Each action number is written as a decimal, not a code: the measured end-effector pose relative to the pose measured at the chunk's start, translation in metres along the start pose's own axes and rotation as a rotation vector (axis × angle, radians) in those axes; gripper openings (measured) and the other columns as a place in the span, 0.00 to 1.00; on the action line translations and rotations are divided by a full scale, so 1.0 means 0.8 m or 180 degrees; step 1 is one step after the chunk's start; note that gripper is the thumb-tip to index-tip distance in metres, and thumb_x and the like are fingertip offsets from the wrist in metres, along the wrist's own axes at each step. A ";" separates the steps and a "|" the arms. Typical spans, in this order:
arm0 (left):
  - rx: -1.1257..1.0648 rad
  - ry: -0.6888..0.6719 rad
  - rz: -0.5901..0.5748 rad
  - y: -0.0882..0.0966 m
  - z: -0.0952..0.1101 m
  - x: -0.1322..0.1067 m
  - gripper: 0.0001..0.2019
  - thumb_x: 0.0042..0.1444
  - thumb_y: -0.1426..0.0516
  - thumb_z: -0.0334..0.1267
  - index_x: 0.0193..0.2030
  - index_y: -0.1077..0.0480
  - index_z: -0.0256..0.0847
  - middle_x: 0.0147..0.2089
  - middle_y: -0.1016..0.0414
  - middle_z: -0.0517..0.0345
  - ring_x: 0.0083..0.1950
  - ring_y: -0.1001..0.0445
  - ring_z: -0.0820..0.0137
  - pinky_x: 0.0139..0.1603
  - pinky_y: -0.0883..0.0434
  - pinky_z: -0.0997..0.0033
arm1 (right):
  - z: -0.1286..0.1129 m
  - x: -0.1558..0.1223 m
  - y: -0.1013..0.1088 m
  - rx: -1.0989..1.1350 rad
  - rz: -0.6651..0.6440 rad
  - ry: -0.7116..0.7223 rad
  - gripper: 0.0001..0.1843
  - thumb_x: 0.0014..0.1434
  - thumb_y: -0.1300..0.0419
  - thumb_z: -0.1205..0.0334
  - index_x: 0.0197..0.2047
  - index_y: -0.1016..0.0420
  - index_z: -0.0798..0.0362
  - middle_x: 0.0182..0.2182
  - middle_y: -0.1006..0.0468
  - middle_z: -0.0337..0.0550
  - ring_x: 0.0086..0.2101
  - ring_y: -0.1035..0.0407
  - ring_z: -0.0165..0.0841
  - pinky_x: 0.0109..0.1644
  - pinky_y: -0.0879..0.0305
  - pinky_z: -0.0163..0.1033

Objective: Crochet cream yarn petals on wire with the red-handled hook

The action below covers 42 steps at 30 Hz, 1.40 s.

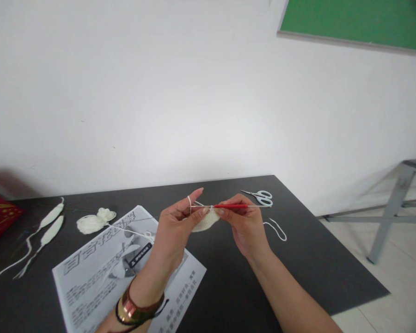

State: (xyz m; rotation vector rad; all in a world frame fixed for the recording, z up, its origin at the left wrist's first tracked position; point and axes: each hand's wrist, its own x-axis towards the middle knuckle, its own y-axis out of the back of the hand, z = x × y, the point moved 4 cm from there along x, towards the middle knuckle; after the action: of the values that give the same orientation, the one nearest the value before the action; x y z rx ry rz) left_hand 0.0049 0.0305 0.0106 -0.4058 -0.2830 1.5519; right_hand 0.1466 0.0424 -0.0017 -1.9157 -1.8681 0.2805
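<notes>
Above the middle of the dark table, my left hand pinches a small cream crocheted piece between thumb and fingers. White yarn loops around its raised index finger. My right hand grips a crochet hook by its red handle, held nearly level. The thin metal shaft points left, and its tip meets the yarn near my left fingers. The hook's exact catch in the stitches is too small to make out. From the left side, yarn runs back over a printed sheet to a loose cream yarn bundle.
Two finished-looking cream crocheted pieces with yarn tails lie at the left, near a red box. Small scissors and a yarn scrap rest beyond my right hand. The table's right edge drops to the floor, where a metal-legged stool stands.
</notes>
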 end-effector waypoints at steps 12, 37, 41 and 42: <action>-0.0333 0.0352 -0.0475 0.002 0.005 -0.001 0.22 0.42 0.40 0.25 0.48 0.25 0.38 0.34 0.22 0.54 0.35 0.27 0.70 0.41 0.33 0.71 | -0.008 0.006 0.009 -0.0203 -0.0028 0.0040 0.11 0.39 0.28 0.68 0.24 0.27 0.53 0.23 0.23 0.35 0.25 0.30 0.28 0.30 0.34 0.34; -0.0798 0.0399 0.0243 -0.009 -0.015 -0.009 0.24 0.45 0.37 0.29 0.51 0.29 0.39 0.31 0.23 0.60 0.33 0.26 0.72 0.35 0.28 0.71 | 0.002 0.003 0.007 -0.0464 0.0188 0.0341 0.09 0.41 0.29 0.67 0.24 0.26 0.52 0.24 0.23 0.35 0.26 0.31 0.29 0.32 0.35 0.35; -0.0770 0.0344 0.0308 -0.008 -0.017 -0.011 0.23 0.46 0.38 0.29 0.51 0.29 0.39 0.31 0.25 0.61 0.33 0.27 0.73 0.34 0.30 0.73 | 0.000 0.002 0.007 -0.0634 0.0229 0.0460 0.08 0.42 0.30 0.67 0.25 0.25 0.51 0.25 0.23 0.35 0.27 0.31 0.28 0.32 0.36 0.35; -0.0728 0.0290 0.0318 -0.008 -0.018 -0.011 0.22 0.46 0.38 0.30 0.51 0.29 0.39 0.31 0.25 0.61 0.33 0.28 0.74 0.34 0.30 0.74 | -0.001 0.002 0.007 -0.0686 0.0255 0.0498 0.08 0.43 0.30 0.67 0.25 0.25 0.51 0.25 0.23 0.35 0.27 0.32 0.28 0.32 0.36 0.35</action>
State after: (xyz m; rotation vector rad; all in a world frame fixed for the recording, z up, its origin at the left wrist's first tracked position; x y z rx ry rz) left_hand 0.0167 0.0208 0.0009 -0.6766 -0.3756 1.5988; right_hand 0.1523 0.0442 -0.0034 -2.0910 -1.7818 -0.0483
